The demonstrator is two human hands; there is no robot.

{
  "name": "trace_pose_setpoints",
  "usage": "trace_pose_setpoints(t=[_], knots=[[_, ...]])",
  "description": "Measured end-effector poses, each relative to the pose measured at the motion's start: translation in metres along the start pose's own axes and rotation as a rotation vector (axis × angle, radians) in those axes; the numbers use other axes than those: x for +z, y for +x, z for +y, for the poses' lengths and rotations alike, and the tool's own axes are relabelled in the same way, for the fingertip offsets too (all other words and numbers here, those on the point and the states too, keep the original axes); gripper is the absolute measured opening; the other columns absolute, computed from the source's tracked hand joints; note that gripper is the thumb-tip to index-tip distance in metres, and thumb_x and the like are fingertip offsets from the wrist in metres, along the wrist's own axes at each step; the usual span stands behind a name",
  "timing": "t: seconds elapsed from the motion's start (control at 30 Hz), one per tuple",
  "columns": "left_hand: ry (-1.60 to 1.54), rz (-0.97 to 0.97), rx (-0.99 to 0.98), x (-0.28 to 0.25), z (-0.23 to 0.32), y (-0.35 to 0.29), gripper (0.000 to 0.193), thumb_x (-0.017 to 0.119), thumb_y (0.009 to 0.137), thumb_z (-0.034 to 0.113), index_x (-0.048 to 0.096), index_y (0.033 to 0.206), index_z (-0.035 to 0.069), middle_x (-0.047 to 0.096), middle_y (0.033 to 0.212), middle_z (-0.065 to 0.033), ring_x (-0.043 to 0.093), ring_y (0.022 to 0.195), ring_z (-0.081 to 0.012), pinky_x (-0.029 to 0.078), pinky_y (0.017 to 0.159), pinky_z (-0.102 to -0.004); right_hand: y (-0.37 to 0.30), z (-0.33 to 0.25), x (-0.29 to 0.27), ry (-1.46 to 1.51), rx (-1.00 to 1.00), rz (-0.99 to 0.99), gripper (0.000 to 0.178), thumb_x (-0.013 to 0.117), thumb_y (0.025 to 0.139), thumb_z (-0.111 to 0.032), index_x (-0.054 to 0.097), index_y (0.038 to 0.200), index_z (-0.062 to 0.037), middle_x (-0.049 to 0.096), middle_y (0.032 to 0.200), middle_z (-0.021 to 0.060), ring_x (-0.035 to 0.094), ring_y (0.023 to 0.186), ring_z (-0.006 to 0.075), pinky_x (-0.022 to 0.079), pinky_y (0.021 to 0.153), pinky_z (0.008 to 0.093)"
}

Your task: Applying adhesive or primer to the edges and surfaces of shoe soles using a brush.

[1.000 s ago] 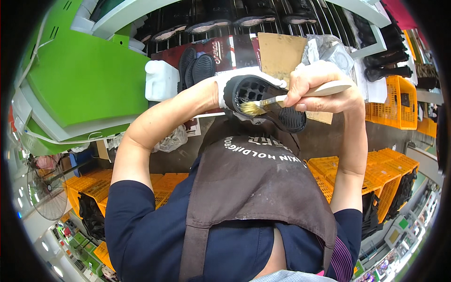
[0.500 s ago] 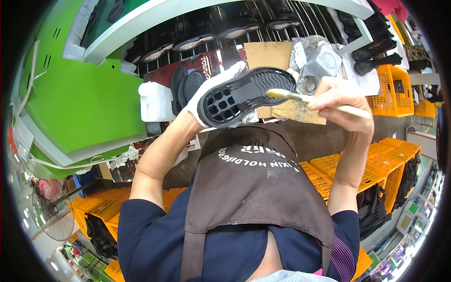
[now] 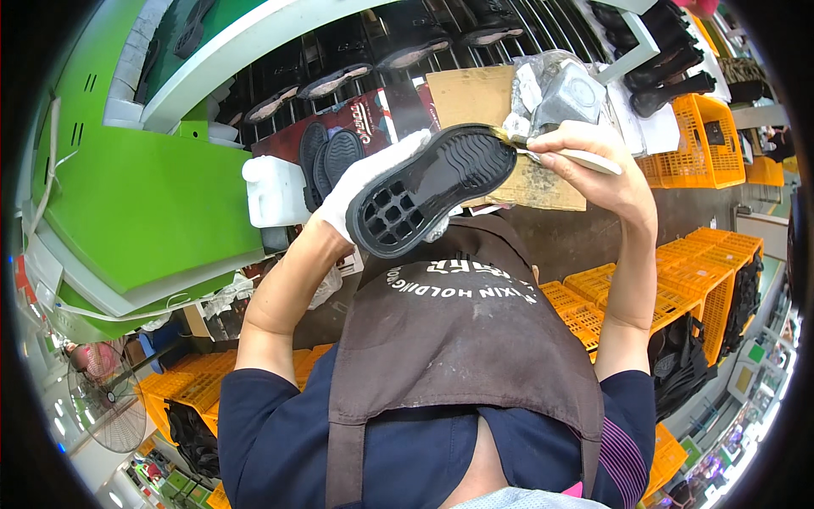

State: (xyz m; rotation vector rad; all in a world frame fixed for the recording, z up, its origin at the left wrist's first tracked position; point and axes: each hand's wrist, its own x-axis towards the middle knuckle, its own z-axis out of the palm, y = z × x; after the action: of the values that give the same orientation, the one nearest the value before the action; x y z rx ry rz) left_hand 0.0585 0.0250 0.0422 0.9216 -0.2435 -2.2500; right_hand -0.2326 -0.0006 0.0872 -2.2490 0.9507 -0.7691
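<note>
A black shoe sole (image 3: 437, 185) is tilted in front of my chest, its wavy forefoot at the upper right and its square-pocketed heel at the lower left. My left hand (image 3: 363, 178), in a white glove, is closed round it along the far edge; some gloved fingers show beneath the near edge. Bare, my right hand (image 3: 600, 168) pinches the pale handle of a brush (image 3: 583, 159). The yellowish bristles touch the rim at the sole's toe end. The sole's inner face looks wet and shiny.
Beyond the sole are a white jug (image 3: 275, 192), more black soles (image 3: 319, 165), stained cardboard (image 3: 466, 95) and a grey plastic-wrapped container (image 3: 570, 97). Black shoes (image 3: 343, 59) stand on a roller rack under a pale frame. A green machine (image 3: 144, 195) is left, orange crates (image 3: 691, 140) right.
The brush has moved from the middle of the forefoot to the rim at the toe. The sole has shifted slightly left and toward me, still in my left hand.
</note>
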Motion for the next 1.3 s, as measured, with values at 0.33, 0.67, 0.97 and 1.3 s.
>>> trace_pose_setpoints(t=[0.33,0.67,0.97,1.3], knots=[[0.291,-0.069,0.169,-0.005,-0.014,0.000,0.042,0.044,0.095,0.029,0.044,0.127,0.002,0.057,0.114,-0.0138,0.062,0.093,-0.0194,0.053,0.080,-0.0310,0.005,-0.029,0.038,0.662,0.560,0.203,0.016,0.065,0.083,-0.012,0.067,0.081,0.0042,0.062,0.072,0.0062,0.059,0.054,0.0082,0.046,0.046,0.0188],[-0.064,-0.258,0.160,-0.017,-0.012,0.006,0.044,0.039,0.097,0.034,0.046,0.126,0.001,0.057,0.115,-0.0139,0.059,0.098,-0.0209,0.050,0.087,-0.0318,0.009,-0.043,0.050,0.047,-0.089,0.100,0.028,0.062,0.076,0.001,0.061,0.102,-0.0082,0.057,0.078,0.0095,0.056,0.065,0.0247,0.045,0.058,0.0325],[-0.147,-0.167,0.107,-0.017,-0.013,0.002,0.045,0.038,0.097,0.035,0.048,0.124,0.001,0.056,0.118,-0.0156,0.059,0.100,-0.0230,0.050,0.089,-0.0366,0.022,-0.010,0.053,0.101,-0.193,0.136,0.031,0.063,0.075,0.004,0.064,0.102,-0.0096,0.057,0.077,0.0073,0.055,0.068,0.0205,0.045,0.061,0.0276],[0.167,-0.161,0.267,-0.024,-0.017,0.002,0.042,0.037,0.097,0.033,0.047,0.126,0.004,0.058,0.113,-0.0101,0.060,0.096,-0.0153,0.051,0.085,-0.0294,0.014,-0.040,0.053,0.257,-0.102,0.030,0.013,0.061,0.079,0.001,0.064,0.091,-0.0019,0.062,0.079,0.0116,0.060,0.065,0.0221,0.048,0.060,0.0303]])
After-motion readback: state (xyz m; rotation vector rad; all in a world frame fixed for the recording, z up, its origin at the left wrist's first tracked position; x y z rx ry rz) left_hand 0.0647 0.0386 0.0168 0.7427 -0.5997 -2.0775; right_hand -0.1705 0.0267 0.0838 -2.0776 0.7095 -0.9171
